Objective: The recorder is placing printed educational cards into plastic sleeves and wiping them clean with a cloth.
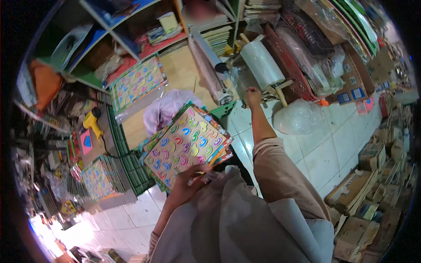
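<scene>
Here the left hand (189, 179) props puzzle boards (186, 143); right hand (253, 96) seemingly grips plastic roll (262, 64)

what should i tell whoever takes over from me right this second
Left hand: holds a stack of colourful puzzle boards by its near edge, tilted in front of the body.
Right hand: stretched out, fist at the roll of clear plastic film on its stand; whether it grips the film cannot be told.
Nearby: more puzzle boards stacked on green crates at the left, another leaning by the shelves, a yellow heat gun.
Done: stack gathered in hand.
Left: the stack shows no wrap yet.
</scene>
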`<state>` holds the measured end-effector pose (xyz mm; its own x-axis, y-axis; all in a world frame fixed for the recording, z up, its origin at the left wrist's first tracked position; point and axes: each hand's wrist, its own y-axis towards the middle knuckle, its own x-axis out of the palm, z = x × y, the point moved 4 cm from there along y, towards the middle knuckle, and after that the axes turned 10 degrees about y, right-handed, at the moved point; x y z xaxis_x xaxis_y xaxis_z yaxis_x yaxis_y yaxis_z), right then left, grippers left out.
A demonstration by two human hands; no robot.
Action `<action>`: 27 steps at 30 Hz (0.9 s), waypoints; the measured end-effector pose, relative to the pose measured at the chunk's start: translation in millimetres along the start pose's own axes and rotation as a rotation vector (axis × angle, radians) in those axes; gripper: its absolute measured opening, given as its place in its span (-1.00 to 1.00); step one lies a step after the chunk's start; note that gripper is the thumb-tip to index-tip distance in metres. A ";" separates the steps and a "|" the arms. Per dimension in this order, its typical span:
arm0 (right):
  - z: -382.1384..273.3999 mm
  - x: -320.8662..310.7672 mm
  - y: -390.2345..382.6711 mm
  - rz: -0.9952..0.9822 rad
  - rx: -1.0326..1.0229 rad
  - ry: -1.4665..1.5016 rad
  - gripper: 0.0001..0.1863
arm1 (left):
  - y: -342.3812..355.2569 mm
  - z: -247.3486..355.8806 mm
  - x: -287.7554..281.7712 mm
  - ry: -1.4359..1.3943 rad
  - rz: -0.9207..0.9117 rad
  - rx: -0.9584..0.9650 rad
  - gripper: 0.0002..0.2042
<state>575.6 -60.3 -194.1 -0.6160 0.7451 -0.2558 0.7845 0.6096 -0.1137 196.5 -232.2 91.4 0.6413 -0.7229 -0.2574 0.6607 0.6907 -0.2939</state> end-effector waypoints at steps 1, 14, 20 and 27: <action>26.8 -3.5 10.2 -0.016 0.035 -0.231 -0.69 | -0.5 -7.4 -11.0 0.184 0.137 -0.091 -0.60; 199.7 44.0 -23.8 -0.252 0.448 -0.031 -0.68 | 23.1 -67.9 5.5 1.093 0.348 -0.286 -0.23; 253.7 97.0 3.2 -0.296 0.295 0.476 -0.85 | 33.9 -72.2 2.3 1.226 0.521 -0.181 -0.55; 155.3 52.9 3.5 0.014 0.206 0.166 -0.82 | 32.9 -67.2 -4.2 1.184 0.499 -0.203 -0.53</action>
<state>556.8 -60.8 -357.1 -0.5946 0.7978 -0.1001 0.7808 0.5433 -0.3084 189.3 -207.7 20.9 -0.0017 -0.0398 -0.9992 0.3148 0.9484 -0.0383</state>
